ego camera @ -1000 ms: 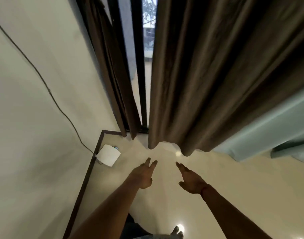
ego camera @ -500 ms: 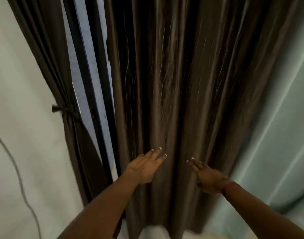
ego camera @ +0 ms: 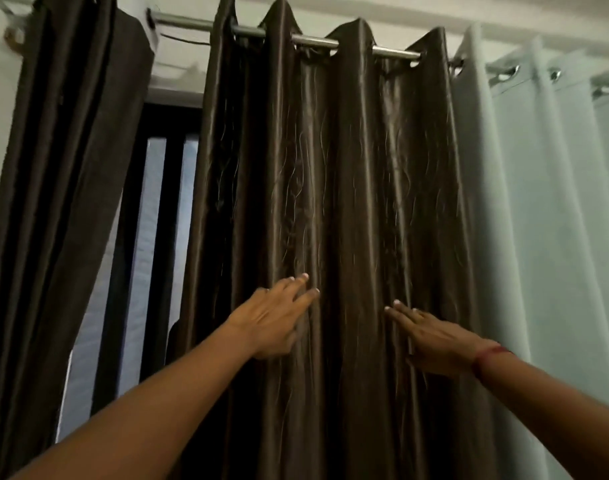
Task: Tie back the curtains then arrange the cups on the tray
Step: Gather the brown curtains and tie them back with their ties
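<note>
While hung pleated on rod, shiny brown curtain untied; L grip, R grip spread.

No text, label, brand, number or sign could be read anywhere in the view.

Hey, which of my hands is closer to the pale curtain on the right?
Right. The right hand is over the folds of the brown curtain, just short of the pale curtain; the left hand is further away, nearer the window gap.
</note>
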